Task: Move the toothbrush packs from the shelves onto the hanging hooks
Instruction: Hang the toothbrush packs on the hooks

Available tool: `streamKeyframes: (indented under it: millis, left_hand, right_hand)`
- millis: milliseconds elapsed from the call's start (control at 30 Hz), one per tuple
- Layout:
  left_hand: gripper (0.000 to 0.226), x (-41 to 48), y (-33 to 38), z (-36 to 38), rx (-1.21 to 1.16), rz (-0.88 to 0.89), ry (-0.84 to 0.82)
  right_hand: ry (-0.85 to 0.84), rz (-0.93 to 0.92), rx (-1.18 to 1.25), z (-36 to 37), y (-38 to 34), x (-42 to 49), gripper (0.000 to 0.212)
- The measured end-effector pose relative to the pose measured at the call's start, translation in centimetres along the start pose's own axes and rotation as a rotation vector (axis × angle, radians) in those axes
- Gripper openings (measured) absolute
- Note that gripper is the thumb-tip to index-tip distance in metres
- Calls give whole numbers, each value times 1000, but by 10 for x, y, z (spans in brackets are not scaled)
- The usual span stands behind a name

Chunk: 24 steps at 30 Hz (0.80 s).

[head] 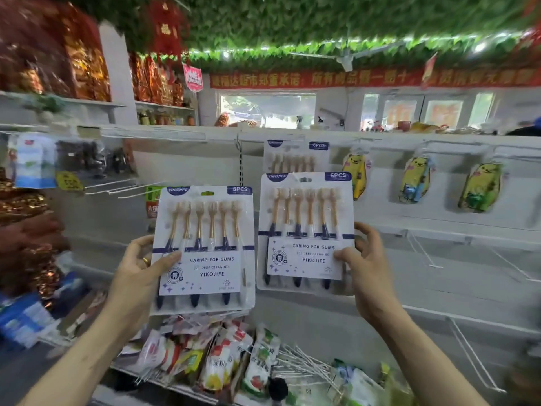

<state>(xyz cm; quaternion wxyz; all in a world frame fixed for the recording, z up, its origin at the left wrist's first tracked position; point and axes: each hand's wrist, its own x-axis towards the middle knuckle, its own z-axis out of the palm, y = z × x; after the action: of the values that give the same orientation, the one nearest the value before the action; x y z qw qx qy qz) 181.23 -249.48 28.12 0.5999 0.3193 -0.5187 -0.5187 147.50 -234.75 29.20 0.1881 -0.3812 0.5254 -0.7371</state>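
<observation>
I hold two white six-piece toothbrush packs up in front of a white hook wall. My left hand (137, 268) grips the lower left edge of the left pack (205, 247); more packs seem stacked behind it. My right hand (366, 259) grips the lower right edge of the right pack (306, 232), which is raised a little higher. Right behind and above that pack, a third identical pack (295, 156) hangs on a hook at the top rail. The hang hole of the right pack sits just below that hanging pack.
Yellow cartoon packs (415, 180) hang on hooks to the right. Bare white wire hooks (421, 250) stick out at right and lower right (474, 356). Snack bags (228, 356) lie on the shelf below. Hanging goods (35, 159) and red-gold packages fill the left.
</observation>
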Motion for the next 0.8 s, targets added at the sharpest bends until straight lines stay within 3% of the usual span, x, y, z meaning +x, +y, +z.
streamKeyframes:
  millis: [233,433,800]
  left_hand:
    - [48,66,-2,19,-42,9,-72]
    - [54,125,-10,26,-50,81,-125]
    - [55,190,-44,30,-137,47,-187]
  right_hand:
    - [51,-61,39,25,13,48,55]
    - [66,-88,80,45,32,84,58]
    - [100,-122,62,75,42,140,60]
